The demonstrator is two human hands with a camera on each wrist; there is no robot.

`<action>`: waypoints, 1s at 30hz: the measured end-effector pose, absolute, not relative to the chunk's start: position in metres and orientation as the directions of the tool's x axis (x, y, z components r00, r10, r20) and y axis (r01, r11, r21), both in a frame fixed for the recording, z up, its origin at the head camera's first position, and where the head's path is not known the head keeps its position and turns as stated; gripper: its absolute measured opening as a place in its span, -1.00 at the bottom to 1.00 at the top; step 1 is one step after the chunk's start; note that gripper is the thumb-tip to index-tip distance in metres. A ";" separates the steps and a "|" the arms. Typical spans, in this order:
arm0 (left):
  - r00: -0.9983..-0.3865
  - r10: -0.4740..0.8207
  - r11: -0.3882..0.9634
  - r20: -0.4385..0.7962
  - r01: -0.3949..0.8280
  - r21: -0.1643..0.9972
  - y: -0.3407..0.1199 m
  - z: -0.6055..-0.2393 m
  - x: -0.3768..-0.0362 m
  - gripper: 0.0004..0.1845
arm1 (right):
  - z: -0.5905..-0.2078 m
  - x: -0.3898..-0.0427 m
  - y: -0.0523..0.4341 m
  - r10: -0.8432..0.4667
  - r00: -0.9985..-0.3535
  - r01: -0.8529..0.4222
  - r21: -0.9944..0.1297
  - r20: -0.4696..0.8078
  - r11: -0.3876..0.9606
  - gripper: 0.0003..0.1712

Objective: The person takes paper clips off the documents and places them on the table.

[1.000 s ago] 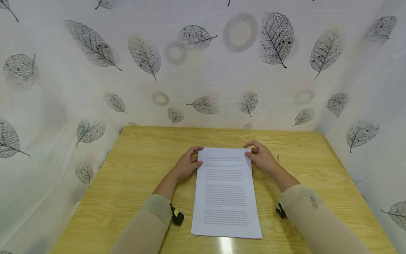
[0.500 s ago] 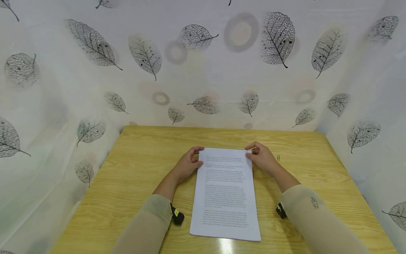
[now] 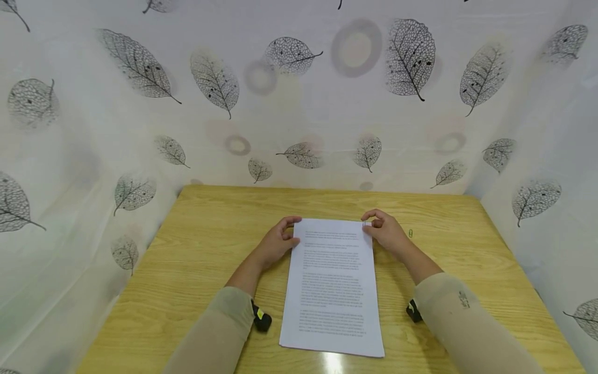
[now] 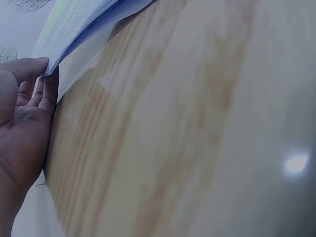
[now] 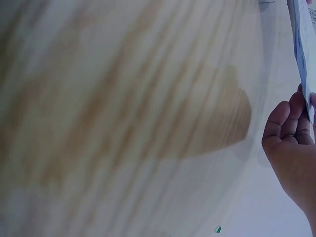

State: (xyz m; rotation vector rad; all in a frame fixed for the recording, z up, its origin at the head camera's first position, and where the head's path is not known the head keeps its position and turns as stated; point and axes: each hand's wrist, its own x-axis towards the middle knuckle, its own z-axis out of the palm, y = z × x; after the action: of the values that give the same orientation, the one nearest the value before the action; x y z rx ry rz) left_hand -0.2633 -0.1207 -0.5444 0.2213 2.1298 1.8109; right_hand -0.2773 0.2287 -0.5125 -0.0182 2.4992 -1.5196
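A stack of printed paper (image 3: 331, 291) lies lengthwise before me in the head view. Its top left corner is held by my left hand (image 3: 274, 244), thumb over the sheets and fingers behind the edge, as the left wrist view also shows. At the top right corner, my right hand (image 3: 386, 231) pinches a small paper clip (image 3: 365, 224) between thumb and index finger. The clip sits at the paper's top edge, partly covered by the fingertips. In the right wrist view, fingers (image 5: 287, 123) of that hand curl behind the sheets (image 5: 299, 44).
A green paper clip (image 3: 410, 233) lies on the wooden table (image 3: 205, 249), right of my right hand. Leaf-patterned cloth (image 3: 322, 109) hangs behind the table and along both sides. A black wrist device (image 3: 261, 318) shows below the left sleeve.
The stack's near edge has shifted slightly toward me. Both hands stay at the top corners with almost no movement.
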 end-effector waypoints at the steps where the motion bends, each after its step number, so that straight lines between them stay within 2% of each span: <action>1: -0.931 0.332 0.176 -0.150 -0.095 0.980 -0.121 -0.545 -0.263 -0.35 | -0.512 -0.277 0.228 -0.121 -0.976 0.106 -0.878 -0.182 0.467 -0.70; 20: -0.932 0.331 0.169 -0.146 -0.094 0.981 -0.120 -0.545 -0.263 -0.35 | -0.505 -0.274 0.223 -0.070 -0.972 0.181 -0.906 -0.224 0.383 -0.64; 30: -0.930 0.335 0.169 -0.151 -0.098 0.981 -0.121 -0.545 -0.263 -0.35 | -0.511 -0.276 0.229 -0.080 -0.974 0.172 -0.921 -0.212 0.349 -0.61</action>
State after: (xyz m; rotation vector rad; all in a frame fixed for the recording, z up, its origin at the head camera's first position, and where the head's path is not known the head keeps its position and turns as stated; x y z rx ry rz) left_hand -0.2634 -0.1212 -0.5451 0.2260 2.1189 1.8182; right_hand -0.2763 0.2295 -0.5114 0.0833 2.3914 -1.6744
